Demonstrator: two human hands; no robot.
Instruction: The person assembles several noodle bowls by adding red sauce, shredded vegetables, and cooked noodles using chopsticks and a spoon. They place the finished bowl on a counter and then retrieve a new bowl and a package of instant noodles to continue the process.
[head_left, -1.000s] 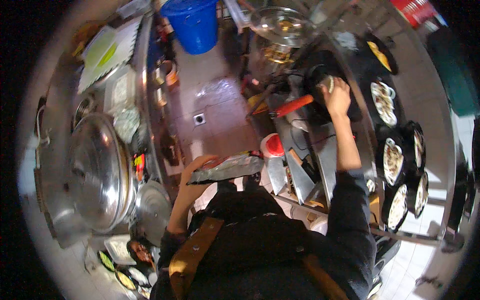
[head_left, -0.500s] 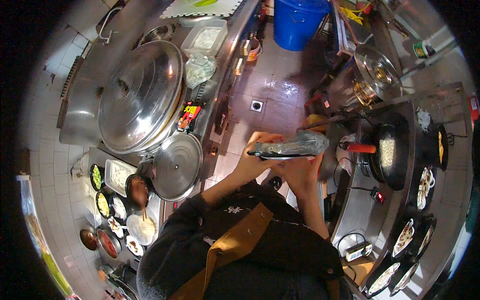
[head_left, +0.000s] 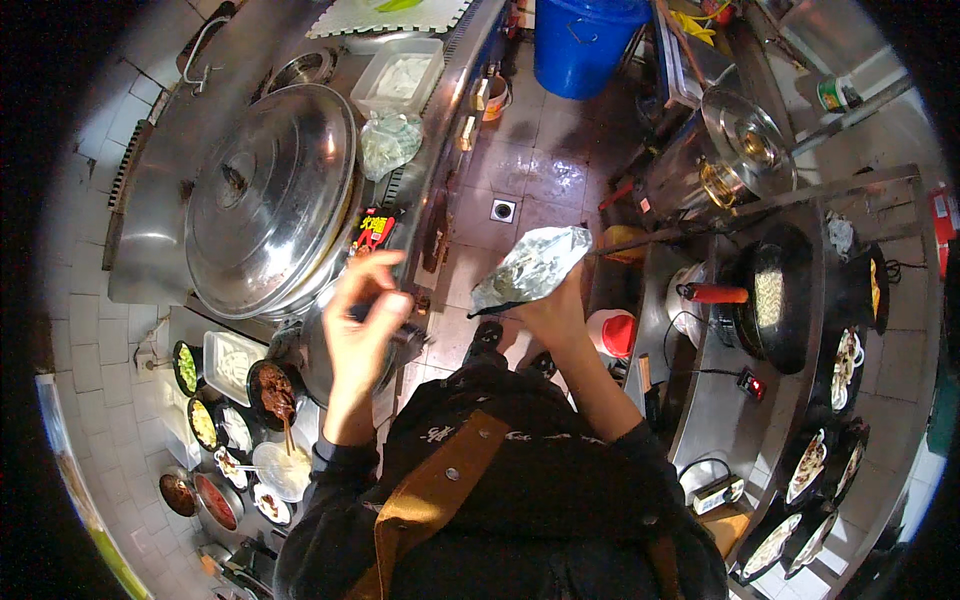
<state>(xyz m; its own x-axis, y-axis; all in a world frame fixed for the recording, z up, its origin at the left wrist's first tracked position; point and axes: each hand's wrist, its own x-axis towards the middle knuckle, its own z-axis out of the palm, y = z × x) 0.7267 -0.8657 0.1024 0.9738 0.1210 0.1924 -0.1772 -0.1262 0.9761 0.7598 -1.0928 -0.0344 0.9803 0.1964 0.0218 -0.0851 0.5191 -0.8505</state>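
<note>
The left hand [head_left: 362,325] has left the foil tray [head_left: 531,268] and now hangs loosely curled, empty, beside the big lid [head_left: 272,195]. The right hand [head_left: 553,312], fingers hidden beneath, is clamped on the tray over the tiled aisle floor [head_left: 530,170]. Desks crowd both sides.

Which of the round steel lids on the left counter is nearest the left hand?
The smaller lid, partly hidden right behind the left hand. The big domed lid sits farther up the counter, covering the large pot.
</note>
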